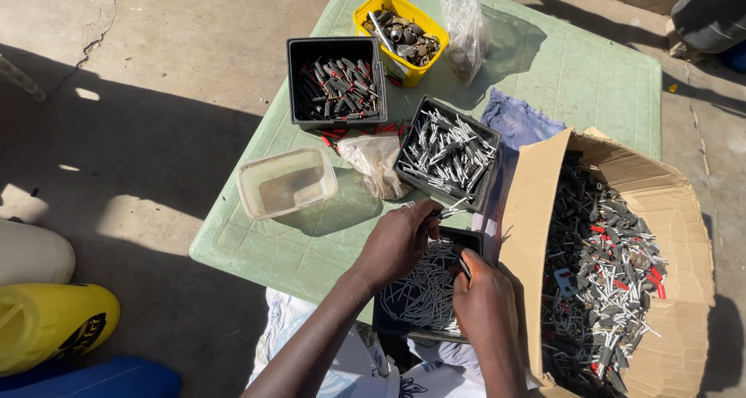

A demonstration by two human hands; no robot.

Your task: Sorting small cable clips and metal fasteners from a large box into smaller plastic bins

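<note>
Gripping thin silver metal pins (pixel 449 208)

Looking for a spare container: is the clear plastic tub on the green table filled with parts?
No, the clear plastic tub sits empty on the green table, beside the black tray of silver pieces.

The left hand (pixel 398 242) pinched a few silver pins (pixel 449 209) above a black tray (pixel 426 289) of thin pins on the lap. The right hand (pixel 486 301) held a small dark part at the tray's edge, just beside a cardboard box (pixel 536 204) full of mixed parts. On the green table (pixel 575 79) stood another pin tray (pixel 448 153), a black bin (pixel 336 83), a yellow tub (pixel 401 36) and a clear container (pixel 286 183).
</note>
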